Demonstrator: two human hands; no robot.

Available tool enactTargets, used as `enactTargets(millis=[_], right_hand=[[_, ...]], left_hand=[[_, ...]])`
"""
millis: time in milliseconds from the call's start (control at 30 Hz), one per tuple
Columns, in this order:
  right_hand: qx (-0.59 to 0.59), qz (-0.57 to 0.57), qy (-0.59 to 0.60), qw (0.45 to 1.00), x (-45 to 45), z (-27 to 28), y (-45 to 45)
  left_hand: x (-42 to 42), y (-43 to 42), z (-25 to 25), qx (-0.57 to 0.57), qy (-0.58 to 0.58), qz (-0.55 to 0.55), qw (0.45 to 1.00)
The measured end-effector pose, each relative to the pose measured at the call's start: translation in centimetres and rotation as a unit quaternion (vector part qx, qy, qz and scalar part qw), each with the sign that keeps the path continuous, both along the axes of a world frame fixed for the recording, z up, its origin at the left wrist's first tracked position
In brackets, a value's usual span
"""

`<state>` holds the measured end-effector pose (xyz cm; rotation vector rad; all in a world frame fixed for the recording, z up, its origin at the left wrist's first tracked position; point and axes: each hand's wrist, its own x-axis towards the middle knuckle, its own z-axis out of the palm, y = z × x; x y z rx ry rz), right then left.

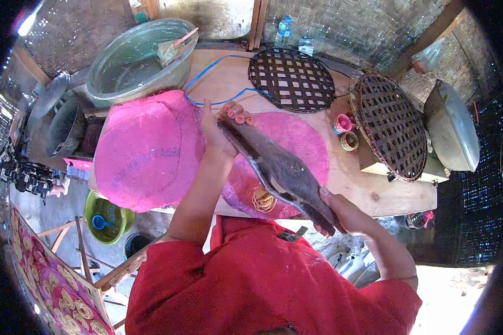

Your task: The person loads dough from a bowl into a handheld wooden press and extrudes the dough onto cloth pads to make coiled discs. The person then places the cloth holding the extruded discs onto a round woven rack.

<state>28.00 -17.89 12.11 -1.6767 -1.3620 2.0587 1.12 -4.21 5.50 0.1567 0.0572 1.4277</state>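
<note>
A long dark flat piece (279, 164), thick along its edge, is held aslant over the table between both hands. My left hand (224, 125) grips its upper left end, fingertips curled over the edge. At its lower right end my right hand (343, 212) is closed round it, thumb on top. Beneath it lies a round pink sheet (302, 137) on the wooden table. Near its lower edge sits a small bundle of thin yellowish rings (264, 201). Left of my left hand is a stack of pink cloth-like sheets (145, 151).
A large green basin (109, 61) stands at the back left. Round woven trays (290, 80) (390, 125), small cups (349, 140) and a metal pot (452, 125) are at the back and right. A blue strap (205, 70) crosses the table (385, 195). A green tub (107, 223) stands on the floor.
</note>
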Motion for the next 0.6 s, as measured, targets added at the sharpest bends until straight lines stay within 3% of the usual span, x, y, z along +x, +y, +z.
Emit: enactTargets(millis=[167, 300, 467, 600], right_hand=[[-0.045, -0.028, 0.023, 0.998, 1.2, 0.6, -1.0], [0.0, -0.01, -0.017, 1.0, 1.4, -0.9, 0.1], [0.024, 0.012, 0.011, 1.0, -0.2, -6.6, 1.2], [-0.014, 0.015, 0.067, 0.998, -1.5, -7.3, 0.6]], left_hand=[[1.4, -1.3, -2.3, -0.024, -0.007, 0.005, 1.0], [2.4, -0.2, -3.1, -0.067, -0.025, -0.005, 0.997], [-0.5, 1.5, -6.3, -0.035, 0.008, -0.019, 0.999], [-2.6, 0.2, -5.3, 0.009, 0.022, -0.028, 0.999]])
